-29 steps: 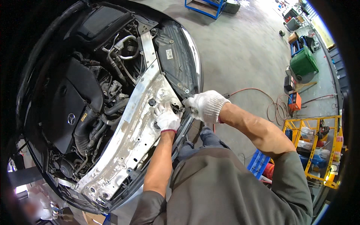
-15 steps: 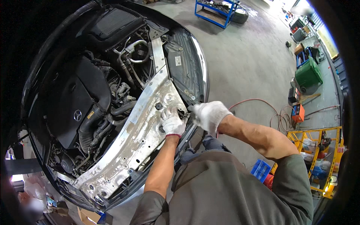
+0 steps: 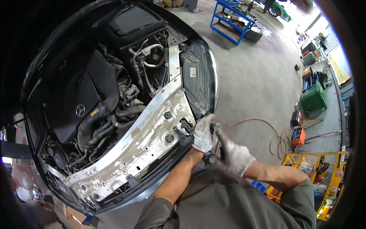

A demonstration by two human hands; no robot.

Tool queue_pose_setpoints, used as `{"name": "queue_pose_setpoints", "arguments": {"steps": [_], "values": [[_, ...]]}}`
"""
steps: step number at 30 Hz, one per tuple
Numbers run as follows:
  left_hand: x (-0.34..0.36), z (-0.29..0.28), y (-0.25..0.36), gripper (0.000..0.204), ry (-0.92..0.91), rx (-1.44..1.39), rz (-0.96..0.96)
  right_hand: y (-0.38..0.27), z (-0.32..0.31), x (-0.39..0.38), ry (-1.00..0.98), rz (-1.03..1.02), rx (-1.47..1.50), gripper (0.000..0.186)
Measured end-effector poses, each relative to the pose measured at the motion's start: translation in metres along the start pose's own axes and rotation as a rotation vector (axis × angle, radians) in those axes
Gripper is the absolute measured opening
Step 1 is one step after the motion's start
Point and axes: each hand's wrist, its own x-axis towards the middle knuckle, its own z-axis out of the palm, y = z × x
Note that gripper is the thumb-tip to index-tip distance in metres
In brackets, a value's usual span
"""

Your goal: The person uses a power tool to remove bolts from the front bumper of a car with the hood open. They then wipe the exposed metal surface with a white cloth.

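My left hand point(image 3: 205, 134), in a white knit glove, is at the front corner of the open car's engine bay, by the inner end of the headlight point(image 3: 197, 82). Its fingers are curled, and what they close on is hidden. Just right of it, my gloved right hand point(image 3: 237, 157) grips a dark tool that looks like a ratchet wrench point(image 3: 217, 126). The tool's round head points up beside the left fingers, and the handle runs down into the right palm. Left of both hands lies the worn silver front panel point(image 3: 152, 129), with a black hood latch point(image 3: 187, 126) set in it.
A black engine cover point(image 3: 72, 103) and hoses fill the bay. On the floor at right lies a red air hose point(image 3: 253, 119), near a green bin point(image 3: 314, 100), an orange box point(image 3: 299, 136) and a yellow rack point(image 3: 318, 156). A blue tool cart point(image 3: 228, 36) stands beyond.
My left hand has left the front panel for the corner by the headlight. My right hand has drawn back toward my body, with the tool now visible. The view has shifted slightly.
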Motion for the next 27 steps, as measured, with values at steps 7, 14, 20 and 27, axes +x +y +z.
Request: {"name": "queue_pose_setpoints", "arguments": {"steps": [7, 14, 20, 27], "values": [[0.000, 0.004, 0.024, 0.044, -0.016, -0.524, -0.423, -0.036, 0.002, 0.044, -0.198, -0.412, -0.261, 0.083], [-0.006, -0.020, 0.006, 0.024, -0.022, 0.079, 0.092, -0.017, -0.066, 0.095, 0.014, -0.241, -0.311, 0.066], [0.005, -0.016, 0.000, 0.029, -0.024, -0.054, -0.077, -0.007, -0.049, 0.033, -0.367, 0.226, -0.577, 0.057], [0.011, -0.023, 0.001, 0.020, -0.404, -0.019, -0.219, -0.071, -0.002, 0.043, -0.416, -0.201, -0.451, 0.048]]}}
